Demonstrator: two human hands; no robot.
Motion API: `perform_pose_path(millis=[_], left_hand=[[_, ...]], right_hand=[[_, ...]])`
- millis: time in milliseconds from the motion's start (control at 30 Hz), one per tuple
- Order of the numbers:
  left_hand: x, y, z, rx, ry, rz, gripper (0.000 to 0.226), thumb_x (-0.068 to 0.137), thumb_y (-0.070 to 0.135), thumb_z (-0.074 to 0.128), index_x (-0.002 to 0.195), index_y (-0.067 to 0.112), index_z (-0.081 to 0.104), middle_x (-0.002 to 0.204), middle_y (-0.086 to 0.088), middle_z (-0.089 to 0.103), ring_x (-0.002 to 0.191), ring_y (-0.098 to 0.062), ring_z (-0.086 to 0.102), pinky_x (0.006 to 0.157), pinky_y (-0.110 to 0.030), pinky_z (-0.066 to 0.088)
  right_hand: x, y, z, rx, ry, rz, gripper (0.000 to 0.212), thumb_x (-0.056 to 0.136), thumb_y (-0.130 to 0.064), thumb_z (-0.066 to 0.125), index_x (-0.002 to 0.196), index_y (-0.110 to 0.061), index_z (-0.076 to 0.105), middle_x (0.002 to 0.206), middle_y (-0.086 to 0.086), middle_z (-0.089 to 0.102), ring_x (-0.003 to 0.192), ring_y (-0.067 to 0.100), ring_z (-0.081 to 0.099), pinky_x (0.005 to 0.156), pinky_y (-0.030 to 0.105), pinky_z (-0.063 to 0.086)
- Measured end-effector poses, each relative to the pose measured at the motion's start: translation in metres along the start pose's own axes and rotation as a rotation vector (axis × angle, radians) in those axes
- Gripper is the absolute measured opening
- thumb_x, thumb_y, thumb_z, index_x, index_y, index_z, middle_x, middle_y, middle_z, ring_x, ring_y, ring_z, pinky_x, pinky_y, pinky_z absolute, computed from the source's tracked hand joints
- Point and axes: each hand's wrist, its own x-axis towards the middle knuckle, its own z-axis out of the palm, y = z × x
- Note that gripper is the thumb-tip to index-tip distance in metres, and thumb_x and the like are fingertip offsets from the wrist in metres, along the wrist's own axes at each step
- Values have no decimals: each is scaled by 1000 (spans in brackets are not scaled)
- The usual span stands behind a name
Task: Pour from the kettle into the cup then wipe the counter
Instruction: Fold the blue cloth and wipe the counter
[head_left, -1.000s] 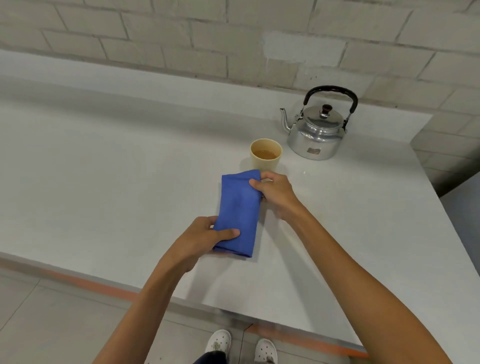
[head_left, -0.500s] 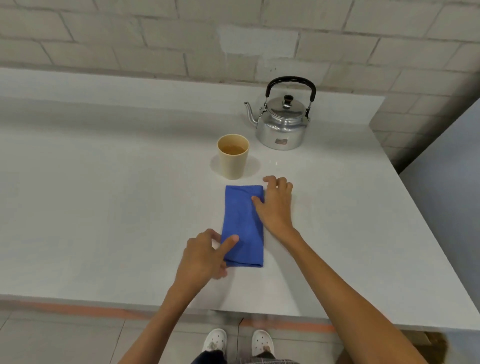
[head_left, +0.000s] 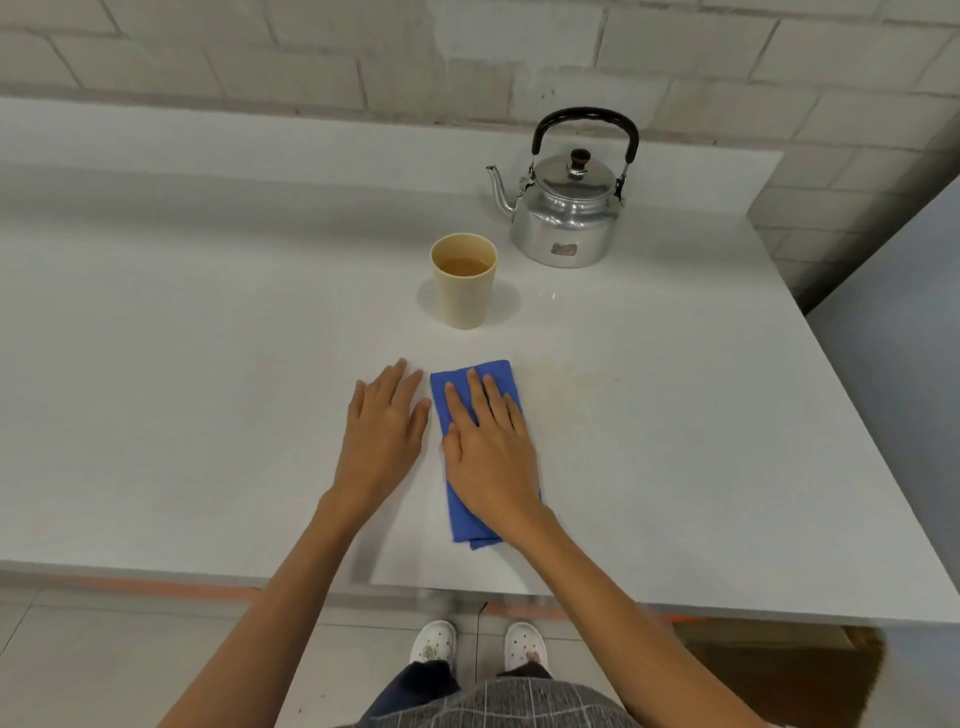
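Now the right hand (head_left: 491, 447) is pressing flat, fingers spread, on the folded blue cloth (head_left: 475, 457), which is lying on the counter (head_left: 208, 364) near its front edge. The left hand (head_left: 382, 431) is resting open on the bare counter just beside the cloth, gripping nothing. Being soft, light and limp, the cloth is likely to bunch if pushed by one corner, so a flat palm over its middle seems the best hold. Further back, the tan cup (head_left: 464, 280) is standing upright, holding a brownish drink well below its rim. Behind it, toward the back right corner, the metal kettle (head_left: 569, 208) is sitting with its lid on, contents hidden.
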Motion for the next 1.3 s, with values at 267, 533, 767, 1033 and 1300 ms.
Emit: perform_pose_path(millis=[267, 533, 767, 1033, 1300], left_hand=[[-3, -2, 4, 19, 35, 27, 44, 100, 27, 37, 142, 12, 38, 154, -10, 31, 144, -24, 24, 119, -42, 11], [-3, -2, 7, 36, 39, 34, 45, 100, 26, 34, 143, 12, 36, 154, -10, 30, 144, -24, 22, 119, -42, 10], [-2, -6, 10, 53, 30, 17, 47, 100, 31, 32, 144, 14, 33, 155, -8, 28, 145, -22, 21, 118, -36, 6], [-4, -5, 9, 30, 37, 25, 46, 100, 30, 31, 144, 15, 34, 155, -7, 28, 145, -20, 18, 119, -37, 6], [-5, -3, 8, 25, 33, 27, 45, 100, 28, 33, 143, 13, 35, 155, -8, 28, 145, -20, 18, 120, -38, 6]], right_hand=[[-41, 72, -30, -10, 48, 224, 52, 101, -26, 31, 151, -19, 18, 161, 6, 8, 148, 22, 6, 117, 31, -3], [33, 74, -32, -72, -7, 228, 51, 102, -28, 26, 152, -19, 16, 161, 11, 9, 148, 25, 5, 118, 38, 3], [4, 38, -19, -34, -32, 62, 52, 101, -28, 27, 151, -21, 18, 161, 6, 9, 148, 22, 7, 119, 36, 2], [-66, 74, -38, -22, -1, 178, 53, 101, -26, 30, 151, -22, 16, 161, 4, 7, 148, 19, 5, 117, 29, -5], [-37, 145, -59, -61, 77, 359, 51, 100, -23, 34, 150, -16, 25, 159, 11, 17, 147, 25, 14, 118, 36, 8]])
